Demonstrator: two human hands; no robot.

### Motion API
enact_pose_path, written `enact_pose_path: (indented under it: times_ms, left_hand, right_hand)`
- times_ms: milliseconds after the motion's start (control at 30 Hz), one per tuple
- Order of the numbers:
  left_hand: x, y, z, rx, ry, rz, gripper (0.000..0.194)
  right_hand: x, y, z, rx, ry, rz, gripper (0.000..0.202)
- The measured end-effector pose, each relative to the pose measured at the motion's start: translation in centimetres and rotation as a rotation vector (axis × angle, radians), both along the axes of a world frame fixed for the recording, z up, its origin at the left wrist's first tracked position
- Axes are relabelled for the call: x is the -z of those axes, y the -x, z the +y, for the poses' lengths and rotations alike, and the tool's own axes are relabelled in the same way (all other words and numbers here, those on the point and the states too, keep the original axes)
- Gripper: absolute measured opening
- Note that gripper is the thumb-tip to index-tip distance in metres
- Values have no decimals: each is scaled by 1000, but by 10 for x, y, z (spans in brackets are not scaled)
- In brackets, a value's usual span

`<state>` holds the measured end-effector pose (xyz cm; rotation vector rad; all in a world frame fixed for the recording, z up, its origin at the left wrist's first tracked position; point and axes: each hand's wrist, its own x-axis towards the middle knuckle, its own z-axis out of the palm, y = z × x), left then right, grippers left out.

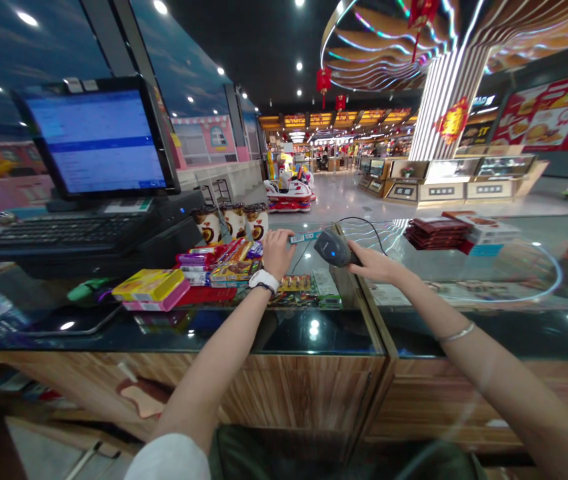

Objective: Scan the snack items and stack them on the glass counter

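Observation:
My right hand [371,262] is closed around the handle of a dark grey barcode scanner [333,248], which shows a small blue light. The scanner's head points left, toward a slim blue packet [304,237] with a printed barcode. My left hand [278,252] pinches that packet at its left end, above the glass counter. Beside and below my left wrist lies a pile of candy boxes and wrapped sweets [234,263] in purple, yellow and red. A yellow and pink box pair [154,288] sits at the pile's left.
A monitor [97,140] and keyboard [59,230] stand at the left. Several patterned cups [234,221] are behind the sweets. Stacked dark red packets [437,233] and a white box [491,230] rest on the right counter. The scanner's black cable [377,230] loops behind it.

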<state>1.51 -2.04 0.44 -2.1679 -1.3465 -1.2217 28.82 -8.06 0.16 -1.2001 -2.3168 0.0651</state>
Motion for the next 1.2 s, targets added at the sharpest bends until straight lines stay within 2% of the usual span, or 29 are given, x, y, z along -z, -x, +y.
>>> enact_pose_path:
  times_ms: [167, 467, 900, 1033, 1200]
  left_hand:
    - [-1, 0, 0, -5, -9, 4, 15]
    - [-4, 1, -2, 14, -15, -6, 16]
    - [-1, -2, -1, 43, -31, -7, 13]
    - [-4, -7, -7, 63, -22, -7, 13]
    - [-17, -22, -18, 89, -55, -45, 13]
  right_hand:
    - [7, -3, 10, -122, 1, 21, 48]
    - [23, -3, 27, -245, 46, -22, 60]
    - [31, 2, 32, -260, 31, -51, 68]
    - [23, 8, 25, -166, -75, 57, 57]
    - [-5, 10, 12, 48, -410, 193, 43]
